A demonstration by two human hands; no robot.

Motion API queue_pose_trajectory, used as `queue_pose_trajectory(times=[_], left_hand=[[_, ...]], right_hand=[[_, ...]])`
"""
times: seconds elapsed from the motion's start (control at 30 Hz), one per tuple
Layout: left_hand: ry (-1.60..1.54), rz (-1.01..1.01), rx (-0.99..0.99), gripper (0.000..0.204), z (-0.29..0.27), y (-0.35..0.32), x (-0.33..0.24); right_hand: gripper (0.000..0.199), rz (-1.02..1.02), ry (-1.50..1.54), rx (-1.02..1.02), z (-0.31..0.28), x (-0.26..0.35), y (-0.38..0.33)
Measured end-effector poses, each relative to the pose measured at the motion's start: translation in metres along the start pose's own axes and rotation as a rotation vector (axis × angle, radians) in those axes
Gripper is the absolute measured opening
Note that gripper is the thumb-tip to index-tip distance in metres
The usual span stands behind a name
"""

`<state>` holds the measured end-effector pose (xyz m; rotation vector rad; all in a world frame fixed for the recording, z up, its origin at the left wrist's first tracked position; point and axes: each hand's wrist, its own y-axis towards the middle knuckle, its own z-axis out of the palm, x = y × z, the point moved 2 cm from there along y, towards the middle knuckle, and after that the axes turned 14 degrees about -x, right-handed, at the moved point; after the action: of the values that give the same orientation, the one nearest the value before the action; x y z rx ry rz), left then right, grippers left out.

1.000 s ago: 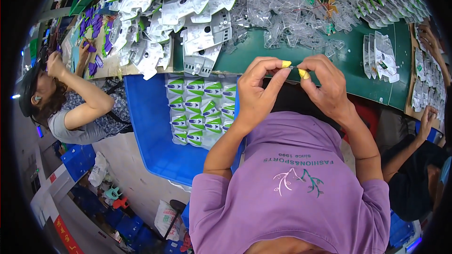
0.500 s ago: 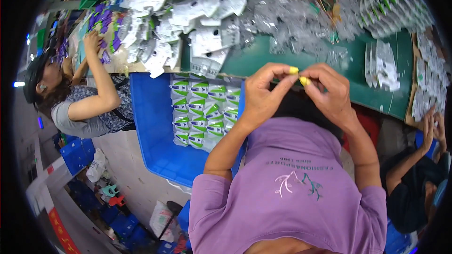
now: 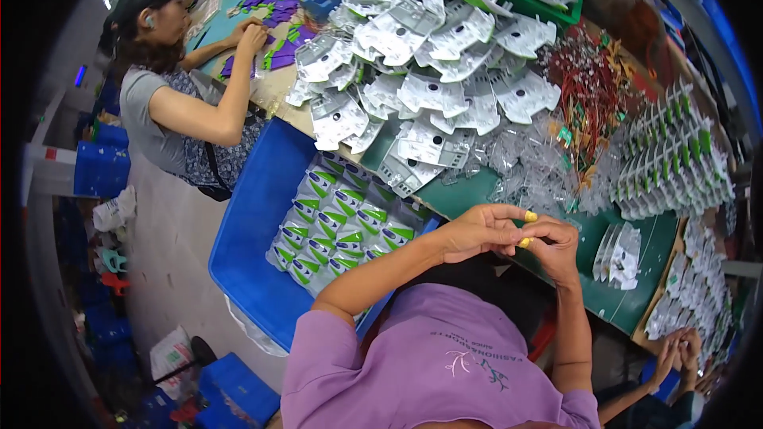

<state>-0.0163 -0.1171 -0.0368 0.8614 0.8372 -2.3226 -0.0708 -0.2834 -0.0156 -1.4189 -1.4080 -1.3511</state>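
Note:
My left hand (image 3: 481,234) and my right hand (image 3: 556,250) meet over the near edge of the green work surface (image 3: 461,195). A yellow fingertip cover (image 3: 530,216) sits on my left index finger, which stretches out over the right hand. Another yellow fingertip cover (image 3: 524,243) shows where the thumbs and fingers come together. The fingers of both hands are pressed together; whatever is between them is hidden or too small to name. Closest to the right hand on the surface is a short stack of white plastic shells (image 3: 617,257).
White-grey plastic shells (image 3: 433,95) are heaped beyond, beside clear plastic pieces (image 3: 520,159) and red wires (image 3: 592,87). Green-edged shells (image 3: 671,159) stand in rows at right. A blue bin (image 3: 254,206) holds bagged white-green items. One co-worker (image 3: 195,107) works at left; another's hands (image 3: 679,353) at lower right.
The view has swung, so the bench and bin appear lower and tilted. My hands have come closer together, the left fingers now overlapping the right. The co-worker at left still handles purple-green pieces.

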Motion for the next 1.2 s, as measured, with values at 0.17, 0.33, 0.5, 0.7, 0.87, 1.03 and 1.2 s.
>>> queue_pose_trajectory(times=[0.17, 0.33, 0.5, 0.7, 0.87, 1.03, 1.2], left_hand=[[0.190, 0.250, -0.006, 0.033, 0.004, 0.015, -0.052], [1.538, 1.542, -0.823, 0.044, -0.052, 0.010, -0.157], [1.627, 1.369, -0.986, 0.035, -0.093, 0.025, -0.186], [1.645, 1.408, -0.847, 0.035, -0.098, 0.027, -0.199], [1.598, 1.794, -0.745, 0.052, -0.035, -0.018, -0.155], [1.437, 1.465, -0.161, 0.036, 0.003, -0.058, -0.030], [1.397, 1.208, -0.068, 0.044, 0.013, -0.055, 0.048]], right_hand=[[0.008, 0.114, 0.020, -0.105, -0.005, 0.013, 0.014], [0.009, 0.109, 0.079, -0.208, -0.038, 0.023, 0.004], [0.008, 0.189, 0.101, -0.247, -0.028, 0.021, -0.007], [0.006, 0.173, 0.015, -0.253, -0.024, 0.021, -0.015], [0.006, 0.232, -0.014, -0.332, -0.042, 0.015, -0.031], [0.006, 0.329, -0.089, -0.365, -0.047, 0.009, -0.041], [0.010, 0.194, -0.211, -0.288, -0.038, 0.011, -0.041]])
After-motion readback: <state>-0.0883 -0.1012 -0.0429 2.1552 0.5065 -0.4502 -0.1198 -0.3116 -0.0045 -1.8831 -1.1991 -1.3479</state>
